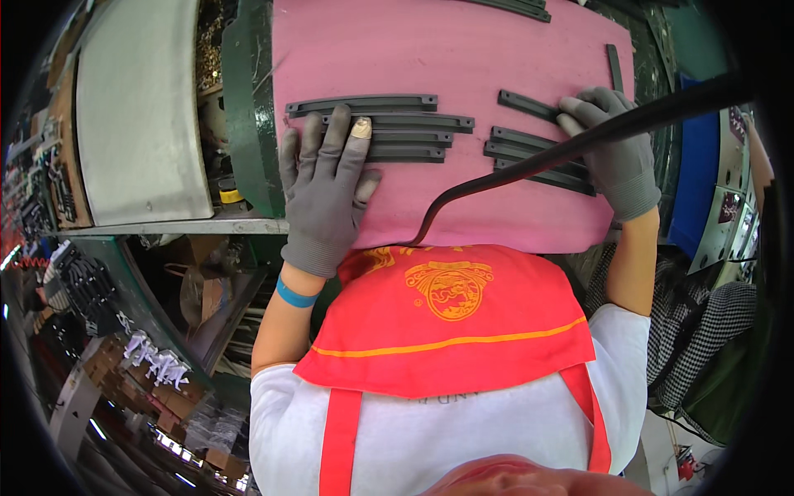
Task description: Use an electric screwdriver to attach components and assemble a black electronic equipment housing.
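Observation:
Several slim black bars with small holes at their ends lie on a pink mat. My left hand (322, 186), in a grey glove with one worn fingertip, is open, with its fingers spread over the left group of bars (413, 122). My right hand (622, 157), gloved alike, has its fingertips closed at the right end of a short black bar (528, 104). More bars (517, 147) lie just below it, stacked close together. A thick black cable (529, 165) passes in front of the right hand and hides part of it and of those bars.
The pink mat (372, 50) covers the worktop before me. More bars (521, 8) lie at its far edge, and a single one (614, 68) at the far right. A pale panel (141, 116) stands left, near a yellow item (230, 195). Blue sheeting (693, 174) hangs right.

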Demonstrator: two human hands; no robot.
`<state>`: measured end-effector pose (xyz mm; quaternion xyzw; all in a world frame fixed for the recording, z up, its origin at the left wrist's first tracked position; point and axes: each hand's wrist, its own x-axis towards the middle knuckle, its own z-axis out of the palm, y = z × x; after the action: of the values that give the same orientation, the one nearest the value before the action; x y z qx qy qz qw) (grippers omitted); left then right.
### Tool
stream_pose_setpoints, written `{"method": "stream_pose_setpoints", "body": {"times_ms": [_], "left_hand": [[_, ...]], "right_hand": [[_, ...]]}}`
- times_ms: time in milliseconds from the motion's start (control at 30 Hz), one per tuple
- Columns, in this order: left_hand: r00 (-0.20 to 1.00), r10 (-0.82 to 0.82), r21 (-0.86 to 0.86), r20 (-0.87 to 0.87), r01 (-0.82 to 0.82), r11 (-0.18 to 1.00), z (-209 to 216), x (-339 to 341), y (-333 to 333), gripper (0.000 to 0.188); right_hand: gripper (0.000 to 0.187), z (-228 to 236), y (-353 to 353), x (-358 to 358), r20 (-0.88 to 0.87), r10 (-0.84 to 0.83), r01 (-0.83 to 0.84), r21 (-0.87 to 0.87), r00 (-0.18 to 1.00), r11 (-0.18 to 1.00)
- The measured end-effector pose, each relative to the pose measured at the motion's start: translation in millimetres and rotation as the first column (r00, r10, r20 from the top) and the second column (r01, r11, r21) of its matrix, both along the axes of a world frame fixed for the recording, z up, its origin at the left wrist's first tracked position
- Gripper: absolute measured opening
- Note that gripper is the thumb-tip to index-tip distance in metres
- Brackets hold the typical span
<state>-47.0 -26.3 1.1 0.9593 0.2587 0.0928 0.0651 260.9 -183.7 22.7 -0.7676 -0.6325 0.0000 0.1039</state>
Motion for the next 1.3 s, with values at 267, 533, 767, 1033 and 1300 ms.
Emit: {"method": "stream_pose_setpoints", "body": {"times_ms": [267,533,767,1033,1300], "left_hand": [[0.982,-0.178,-0.183,0.067,0.187,0.965,4,15,-9,0.059],[0.985,-0.170,-0.195,0.031,0.173,0.965,5,30,-13,0.054],[0.981,-0.181,-0.155,0.067,0.189,0.970,7,34,-9,0.052],[0.968,-0.182,-0.103,0.174,0.201,0.974,-5,34,-17,0.047],[0.968,-0.154,-0.114,0.197,0.179,0.977,-5,26,-16,0.051]], "right_hand": [[0.020,-8,86,-68,-0.301,0.369,-0.337,0.152,0.880,0.929],[0.033,24,61,3,-0.508,0.306,-0.344,0.020,0.805,0.939],[0.034,111,75,148,0.161,-0.386,0.414,-0.220,0.908,0.883],[0.041,54,103,250,0.481,-0.249,0.409,-0.263,0.841,0.874],[0.046,74,81,246,0.444,-0.174,0.287,-0.202,0.879,0.936]]}}
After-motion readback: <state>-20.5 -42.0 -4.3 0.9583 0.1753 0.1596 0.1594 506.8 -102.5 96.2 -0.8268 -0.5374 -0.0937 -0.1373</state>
